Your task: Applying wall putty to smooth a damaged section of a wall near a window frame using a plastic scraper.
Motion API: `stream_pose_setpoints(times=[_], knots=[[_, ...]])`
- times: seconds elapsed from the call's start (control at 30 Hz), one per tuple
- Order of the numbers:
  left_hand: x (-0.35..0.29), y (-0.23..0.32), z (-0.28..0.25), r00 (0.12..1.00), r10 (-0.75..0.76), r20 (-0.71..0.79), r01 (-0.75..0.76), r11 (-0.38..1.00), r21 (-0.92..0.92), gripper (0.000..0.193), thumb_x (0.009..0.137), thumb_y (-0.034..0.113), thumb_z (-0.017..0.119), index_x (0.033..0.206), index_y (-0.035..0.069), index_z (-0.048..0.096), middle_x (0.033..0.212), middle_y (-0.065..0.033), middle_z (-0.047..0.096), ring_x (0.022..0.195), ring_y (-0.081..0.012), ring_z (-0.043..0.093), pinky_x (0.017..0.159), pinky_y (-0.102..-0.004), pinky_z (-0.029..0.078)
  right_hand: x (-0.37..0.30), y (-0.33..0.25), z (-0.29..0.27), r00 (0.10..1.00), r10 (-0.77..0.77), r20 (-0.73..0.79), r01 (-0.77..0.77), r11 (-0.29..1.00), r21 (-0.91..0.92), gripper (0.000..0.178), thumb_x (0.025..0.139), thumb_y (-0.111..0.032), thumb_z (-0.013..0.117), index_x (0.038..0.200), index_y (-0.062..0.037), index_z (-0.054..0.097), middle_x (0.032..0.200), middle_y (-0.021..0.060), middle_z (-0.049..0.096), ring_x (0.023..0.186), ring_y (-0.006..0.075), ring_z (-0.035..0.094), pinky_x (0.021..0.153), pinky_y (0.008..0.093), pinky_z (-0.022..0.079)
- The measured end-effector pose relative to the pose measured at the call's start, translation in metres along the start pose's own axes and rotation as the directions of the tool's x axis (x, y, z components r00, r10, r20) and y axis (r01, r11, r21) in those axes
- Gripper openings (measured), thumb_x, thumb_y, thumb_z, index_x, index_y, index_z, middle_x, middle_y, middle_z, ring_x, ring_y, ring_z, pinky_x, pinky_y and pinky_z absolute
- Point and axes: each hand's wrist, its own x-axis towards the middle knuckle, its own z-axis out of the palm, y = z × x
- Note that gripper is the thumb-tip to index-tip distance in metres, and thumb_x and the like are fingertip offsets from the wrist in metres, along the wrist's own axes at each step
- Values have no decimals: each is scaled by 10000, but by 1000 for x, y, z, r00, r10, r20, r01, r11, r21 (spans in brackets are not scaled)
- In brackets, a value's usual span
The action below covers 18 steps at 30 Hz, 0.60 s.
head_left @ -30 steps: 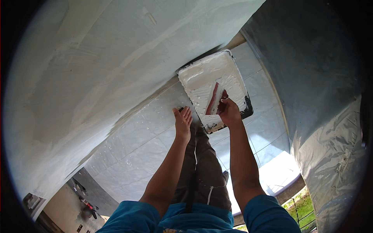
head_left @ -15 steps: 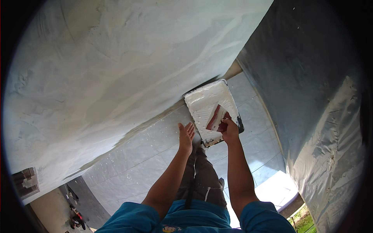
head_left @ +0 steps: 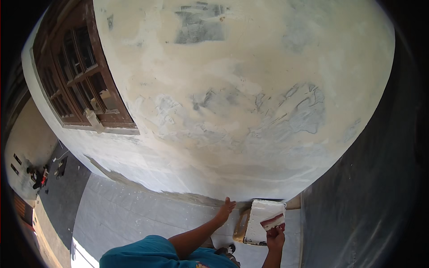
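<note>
My right hand (head_left: 275, 240) grips a dark red putty scraper (head_left: 273, 221) with white compound smeared across its blade. The scraper is over a paint tray (head_left: 257, 223) coated in thick white compound. Beneath the tray, a brown wooden frame (head_left: 241, 226), like that of a stool, shows at its left side. To the left of the tray my left hand (head_left: 226, 210) is raised with its fingers stretched out, holding nothing. It is near the foot of a patchy plastered wall (head_left: 214, 161).
A brown wooden window (head_left: 85, 71) is set in the wall at the upper left. Dark sheeting (head_left: 348, 210) hangs along the right. Grey tiles (head_left: 120, 214) with white specks cover the floor. Red and black tools (head_left: 40, 176) lie at the far left.
My view has swung up and left, bringing the window and more wall into sight. Both hands and the tray now appear lower in the picture. The scraper remains in my right hand.
</note>
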Motion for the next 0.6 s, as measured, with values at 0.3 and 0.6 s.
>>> stream_pose_setpoints(times=[0.3, 0.6], knots=[[-34, 96, -77, 915, 376, -146, -373, 927, 52, 909, 973, 705, 215, 1369, -63, 498, 1389, -219, 539, 1316, -302, 489, 1109, -405, 330, -42, 32, 142, 969, 24, 246, -12, 999, -51, 381, 887, -83, 559, 1266, -68, 519, 1200, 90, 628, 1119, 267, 600, 941, 422, 488], [-113, 223, -233, 611, 767, -194, -709, 640, 296, 845, 1013, 625, 168, 1375, -69, 486, 1410, -207, 520, 1369, -305, 439, 1162, -404, 290, -101, 176, 321, 898, 20, 439, 18, 996, -84, 418, 888, -87, 554, 1300, -60, 487, 1235, 76, 607, 1088, 227, 604, 840, 352, 502]])
